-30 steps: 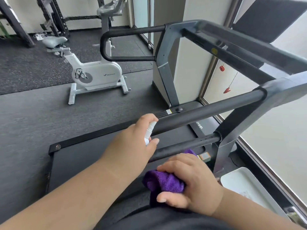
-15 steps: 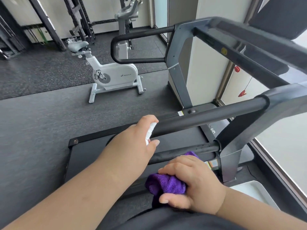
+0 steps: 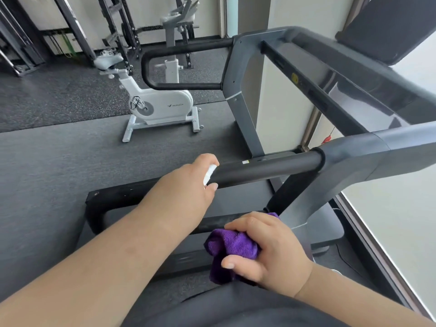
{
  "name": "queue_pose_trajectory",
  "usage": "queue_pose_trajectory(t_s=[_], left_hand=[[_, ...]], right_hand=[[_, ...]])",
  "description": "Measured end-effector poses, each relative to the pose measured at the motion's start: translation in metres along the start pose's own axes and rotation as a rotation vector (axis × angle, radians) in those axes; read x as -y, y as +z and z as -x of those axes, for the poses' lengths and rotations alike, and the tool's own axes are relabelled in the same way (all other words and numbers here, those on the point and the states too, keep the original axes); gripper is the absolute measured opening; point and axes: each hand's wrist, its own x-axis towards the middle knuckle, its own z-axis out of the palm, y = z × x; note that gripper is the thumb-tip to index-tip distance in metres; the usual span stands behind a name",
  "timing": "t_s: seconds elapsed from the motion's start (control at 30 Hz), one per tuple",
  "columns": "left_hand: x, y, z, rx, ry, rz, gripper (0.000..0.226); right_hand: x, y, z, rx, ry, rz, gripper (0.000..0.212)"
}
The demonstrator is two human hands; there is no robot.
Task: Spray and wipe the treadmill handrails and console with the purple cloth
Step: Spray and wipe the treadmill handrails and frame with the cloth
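My left hand (image 3: 188, 185) grips a small white spray bottle (image 3: 209, 173), its top close to the near black handrail (image 3: 266, 169) of the treadmill. My right hand (image 3: 266, 246) clutches a bunched purple cloth (image 3: 232, 247) just below the lower black bar (image 3: 219, 223). The far handrail loop (image 3: 179, 49) sticks out on the other side. The dark console (image 3: 387, 27) rises at the upper right, above the grey crossbar (image 3: 330, 74). Most of the bottle is hidden in my fist.
The treadmill deck (image 3: 132, 197) lies under my arms on a dark rubber floor. A white exercise bike (image 3: 160, 105) stands beyond it, with black racks (image 3: 113, 29) against the back wall. A window (image 3: 401, 220) runs along the right side.
The view has swung left and tilted, so the bike and racks sit further right. Both hands keep the same holds beside the near handrail.
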Motion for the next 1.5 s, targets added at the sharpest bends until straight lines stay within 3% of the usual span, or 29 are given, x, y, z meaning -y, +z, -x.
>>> queue_pose_trajectory(t_s=[0.27, 0.43, 0.67, 0.87, 1.0, 1.07, 1.13, 1.23, 1.37, 1.5], left_hand=[[-0.053, 0.009, -0.020, 0.051, 0.075, 0.071, 0.037], [-0.090, 0.025, -0.045, 0.132, 0.114, 0.084, 0.030], [-0.093, 0.029, -0.042, 0.079, 0.062, 0.208, 0.037], [-0.074, 0.034, -0.009, -0.057, -0.119, 0.413, 0.044], [-0.075, 0.043, 0.017, -0.117, -0.197, 0.586, 0.044], [-0.077, 0.048, 0.034, -0.121, -0.175, 0.621, 0.044], [-0.078, 0.051, 0.049, -0.133, -0.126, 0.620, 0.046], [-0.072, 0.049, 0.058, -0.195, -0.101, 0.612, 0.050], [-0.069, 0.048, 0.062, -0.224, -0.097, 0.617, 0.052], [-0.076, 0.052, 0.061, -0.185, -0.085, 0.644, 0.051]], right_hand=[[-0.017, -0.029, 0.010, 0.084, 0.027, -0.011, 0.061], [-0.024, -0.047, 0.019, 0.047, 0.045, 0.046, 0.060], [-0.033, -0.067, 0.025, 0.003, 0.113, 0.049, 0.058], [-0.033, -0.105, -0.001, -0.322, 0.132, -0.036, 0.033], [-0.031, -0.122, -0.047, -0.490, 0.073, -0.014, 0.041], [-0.034, -0.119, -0.067, -0.411, 0.005, 0.062, 0.049], [-0.039, -0.107, -0.078, -0.134, 0.021, 0.188, 0.056], [-0.042, -0.079, -0.080, 0.216, 0.157, 0.643, 0.068], [-0.031, -0.052, -0.092, 0.251, 0.167, 0.717, 0.075], [-0.029, -0.043, -0.095, 0.291, 0.105, 0.709, 0.062]])
